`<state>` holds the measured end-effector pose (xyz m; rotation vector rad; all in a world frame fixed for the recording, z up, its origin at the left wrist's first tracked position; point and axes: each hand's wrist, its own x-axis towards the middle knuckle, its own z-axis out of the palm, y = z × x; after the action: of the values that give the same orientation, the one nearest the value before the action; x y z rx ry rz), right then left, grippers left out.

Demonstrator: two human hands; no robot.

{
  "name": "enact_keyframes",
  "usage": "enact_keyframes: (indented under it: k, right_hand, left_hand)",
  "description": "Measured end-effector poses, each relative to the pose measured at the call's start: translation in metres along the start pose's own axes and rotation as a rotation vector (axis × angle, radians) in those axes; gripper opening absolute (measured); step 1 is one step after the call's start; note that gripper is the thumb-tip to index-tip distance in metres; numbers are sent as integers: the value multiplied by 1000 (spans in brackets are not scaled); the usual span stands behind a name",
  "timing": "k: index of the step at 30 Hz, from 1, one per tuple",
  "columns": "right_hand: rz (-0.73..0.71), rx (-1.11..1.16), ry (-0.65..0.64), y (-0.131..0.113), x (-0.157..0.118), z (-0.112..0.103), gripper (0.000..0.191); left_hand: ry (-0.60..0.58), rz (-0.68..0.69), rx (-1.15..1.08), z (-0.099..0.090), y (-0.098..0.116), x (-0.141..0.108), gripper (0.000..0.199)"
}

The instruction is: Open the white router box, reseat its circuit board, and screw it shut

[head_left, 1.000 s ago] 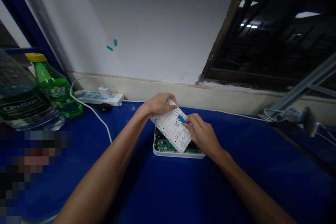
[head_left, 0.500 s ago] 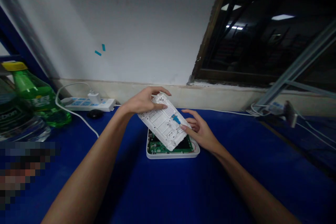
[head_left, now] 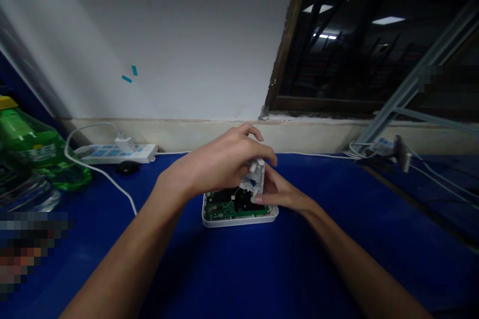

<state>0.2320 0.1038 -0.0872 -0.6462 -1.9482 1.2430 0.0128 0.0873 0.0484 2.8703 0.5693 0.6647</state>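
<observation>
A white perforated plastic cover (head_left: 253, 178) stands nearly on edge above the right half of an open white casing tray (head_left: 239, 222). My left hand (head_left: 220, 162) wraps over the cover's top from the left and hides most of it. My right hand (head_left: 280, 194) comes in from the right, with thumb and fingers closed on the cover's lower part. In the tray lies a green circuit board (head_left: 228, 211) with a dark area on it. A thin pale wire seems to run from the cover down to the board.
A white power strip (head_left: 116, 153) with a plugged-in charger lies at the back left of the blue table (head_left: 318, 259). A green bottle (head_left: 33, 152) and a clear water bottle (head_left: 22, 194) stand further left. Cables and a metal rail (head_left: 411, 94) lie right.
The cover has swung from lying tilted over the board to nearly upright, its face turned away. My left hand has closed over its top, and my right hand has moved in against it.
</observation>
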Motion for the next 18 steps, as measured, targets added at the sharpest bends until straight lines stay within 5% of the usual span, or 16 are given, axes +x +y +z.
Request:
enact_keyframes:
  k: [11, 18]
  right_hand:
    - [-60, -377, 40, -4, -2, -11, 104]
    - [-96, -643, 86, -8, 3, -2, 115]
  left_hand:
    - [-1, 28, -129, -2, -5, 0, 49]
    - [-156, -330, -211, -18, -51, -39, 81]
